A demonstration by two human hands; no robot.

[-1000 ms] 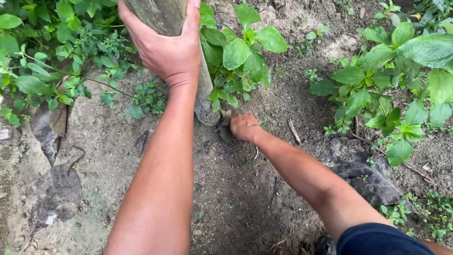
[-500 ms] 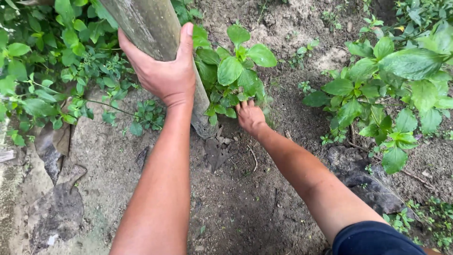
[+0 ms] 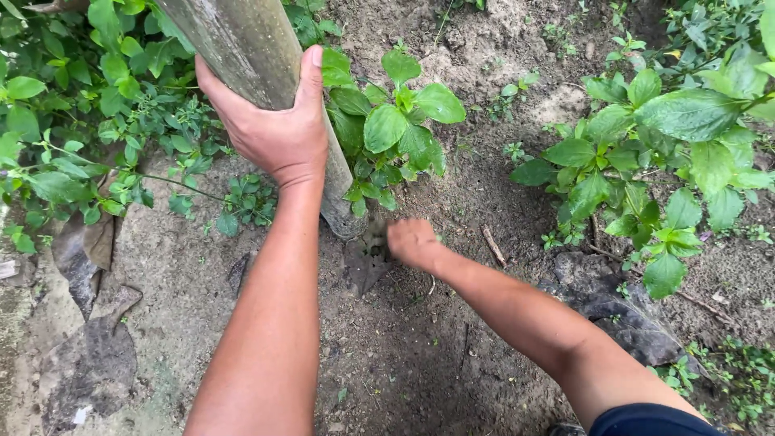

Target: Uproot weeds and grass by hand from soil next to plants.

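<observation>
There is only 1 view, so no other view shares any part of it. The camera sits on the person's head and looks down and a little forward at the brown dirt ground [image 3: 420,347]. It is close. Both bare arms reach in from the bottom edge. The left hand [image 3: 270,129] is high in the picture, near the camera, on a thick grey-green wooden pole [image 3: 242,48] that leans out past the top edge. The right hand [image 3: 412,241] is lower down, by the foot of the pole. Green leafy plants [image 3: 670,153] fill the sides.
</observation>
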